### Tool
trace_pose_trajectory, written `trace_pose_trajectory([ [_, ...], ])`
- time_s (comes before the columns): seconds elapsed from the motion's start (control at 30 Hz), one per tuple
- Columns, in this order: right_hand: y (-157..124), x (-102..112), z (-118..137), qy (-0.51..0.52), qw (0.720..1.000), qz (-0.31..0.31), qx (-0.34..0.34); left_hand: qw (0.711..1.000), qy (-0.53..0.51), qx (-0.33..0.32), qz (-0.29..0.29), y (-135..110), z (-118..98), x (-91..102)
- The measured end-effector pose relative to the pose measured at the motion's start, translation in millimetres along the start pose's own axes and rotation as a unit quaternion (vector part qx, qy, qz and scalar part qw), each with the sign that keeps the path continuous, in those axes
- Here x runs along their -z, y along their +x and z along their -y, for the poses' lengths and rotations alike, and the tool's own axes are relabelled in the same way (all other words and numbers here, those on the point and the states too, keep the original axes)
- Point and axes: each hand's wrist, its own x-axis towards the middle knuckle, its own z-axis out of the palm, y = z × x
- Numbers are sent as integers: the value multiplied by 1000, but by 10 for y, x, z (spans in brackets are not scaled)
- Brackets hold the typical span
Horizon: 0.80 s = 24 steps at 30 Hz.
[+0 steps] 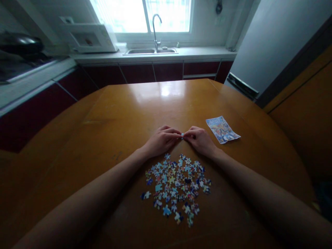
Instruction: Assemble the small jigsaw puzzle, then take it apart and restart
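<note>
My left hand (164,139) and my right hand (199,139) meet fingertip to fingertip near the middle of the table. Between them they pinch a small light-blue puzzle piece (182,136); whether it is one piece or two joined is too small to tell. Both hands are closed, with fingers and thumbs pressed together. Just below, between my forearms, lies a loose heap of puzzle pieces (172,180) in blue, white, yellow and dark colours. Beyond my right hand, a creased sheet with a colourful printed picture (223,130) rests flat.
The brown wooden table (116,114) fills most of the view. Behind it run a counter with a sink (141,52) and tap (155,31), and a white microwave (89,38). A stove with a dark pan (22,43) is at the left, a fridge (280,41) at the right.
</note>
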Motion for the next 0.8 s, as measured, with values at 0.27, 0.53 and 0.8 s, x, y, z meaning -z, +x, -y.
trace_pose_trajectory([
  [0.27,-9,-3,15,-9,999,-42,8,1000,-1,2,-3,1,9,-7],
  [0.53,-15,18,43,-27,999,-28,7,1000,-3,5,-9,0,-3,-10],
  [0.8,-19,24,66,-39,999,-23,8,1000,-6,8,-11,-10,5,-16],
])
